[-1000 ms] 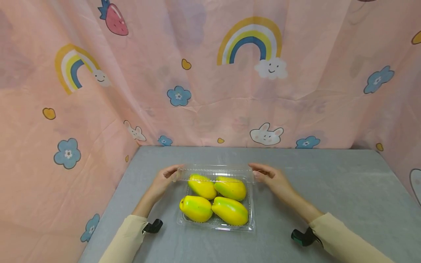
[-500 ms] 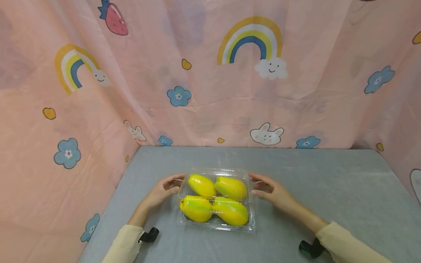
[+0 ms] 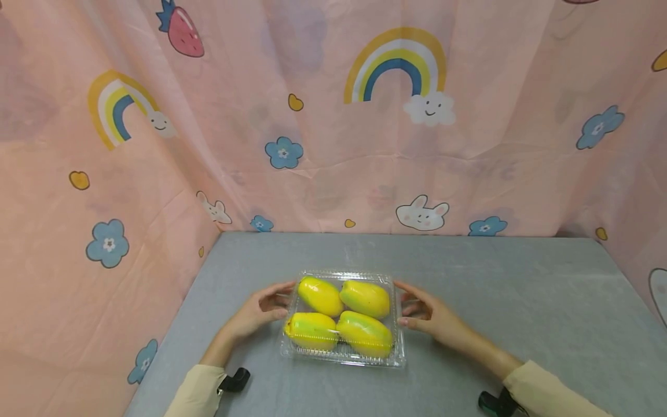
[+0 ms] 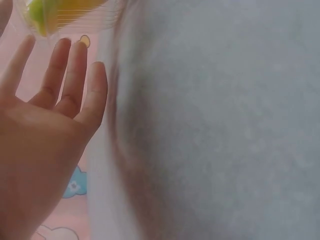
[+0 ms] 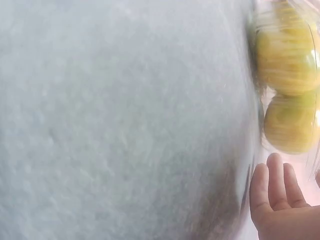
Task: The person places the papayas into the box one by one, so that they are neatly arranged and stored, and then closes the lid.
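Note:
A clear plastic clamshell box (image 3: pixel 341 360) lies on the table in the head view, holding several yellow-green, mango-like fruits (image 3: pixel 365 334). Its transparent lid (image 3: pixel 344 274) extends over them towards the front; whether it is latched cannot be told. At the box's left side is my left hand (image 3: pixel 260 311), its fingertips by the wall. Fairly straight, spread fingers (image 4: pixel 73 75) show in the left wrist view. Opposite it, my right hand (image 3: pixel 435 313) has its thumb and index fingertips at the right wall. The right wrist view shows extended fingers (image 5: pixel 276 182) just below the fruits.
The grey table (image 3: pixel 521 289) reaches back to a pink printed curtain (image 3: pixel 333 185), which also hangs at the left and right. A black wrist-worn device (image 3: pixel 235 380) sits at the left cuff, another device (image 3: pixel 500 403) at the right.
The lid has swung down from the raised back position over the fruits. Both hands have come slightly towards the front along the box sides, and their fingers no longer hold the lid's edge.

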The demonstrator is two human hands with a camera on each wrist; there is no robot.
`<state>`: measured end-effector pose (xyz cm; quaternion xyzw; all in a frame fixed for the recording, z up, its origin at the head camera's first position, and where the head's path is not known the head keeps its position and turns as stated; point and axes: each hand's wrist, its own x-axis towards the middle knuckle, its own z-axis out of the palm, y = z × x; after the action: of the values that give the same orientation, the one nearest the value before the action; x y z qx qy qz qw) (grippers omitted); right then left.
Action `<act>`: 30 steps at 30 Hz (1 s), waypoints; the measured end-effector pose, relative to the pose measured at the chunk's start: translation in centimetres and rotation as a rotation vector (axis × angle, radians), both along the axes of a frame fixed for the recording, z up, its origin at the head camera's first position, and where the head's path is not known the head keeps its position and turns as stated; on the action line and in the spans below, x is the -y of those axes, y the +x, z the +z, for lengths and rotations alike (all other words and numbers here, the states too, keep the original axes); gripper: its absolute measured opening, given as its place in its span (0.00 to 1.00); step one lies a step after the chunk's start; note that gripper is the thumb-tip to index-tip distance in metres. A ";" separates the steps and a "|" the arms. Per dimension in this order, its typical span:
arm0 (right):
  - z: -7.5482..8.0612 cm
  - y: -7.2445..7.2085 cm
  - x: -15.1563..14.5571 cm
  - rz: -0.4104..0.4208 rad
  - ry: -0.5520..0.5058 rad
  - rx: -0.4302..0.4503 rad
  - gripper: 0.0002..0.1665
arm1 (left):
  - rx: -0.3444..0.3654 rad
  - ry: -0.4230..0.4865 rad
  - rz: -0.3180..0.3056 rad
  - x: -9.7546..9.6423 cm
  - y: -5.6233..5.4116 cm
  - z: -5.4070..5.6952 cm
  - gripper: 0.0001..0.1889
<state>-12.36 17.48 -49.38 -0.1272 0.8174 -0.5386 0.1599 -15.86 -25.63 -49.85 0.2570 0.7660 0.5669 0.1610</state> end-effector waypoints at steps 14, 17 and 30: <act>0.4 1.3 -0.2 0.087 -0.059 0.056 0.57 | 0.119 -0.069 -0.071 0.3 2.0 1.4 0.45; 0.5 1.7 -0.2 0.114 -0.063 0.076 0.61 | 0.143 -0.088 -0.086 0.3 2.2 1.6 0.50; 0.9 2.6 0.6 0.161 0.008 0.117 0.74 | 0.186 -0.158 -0.135 -0.5 2.7 1.9 0.58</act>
<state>-9.79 16.85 -48.52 -0.1602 0.7960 -0.5273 0.2505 -13.18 -25.18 -47.99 0.2410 0.7708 0.5141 0.2889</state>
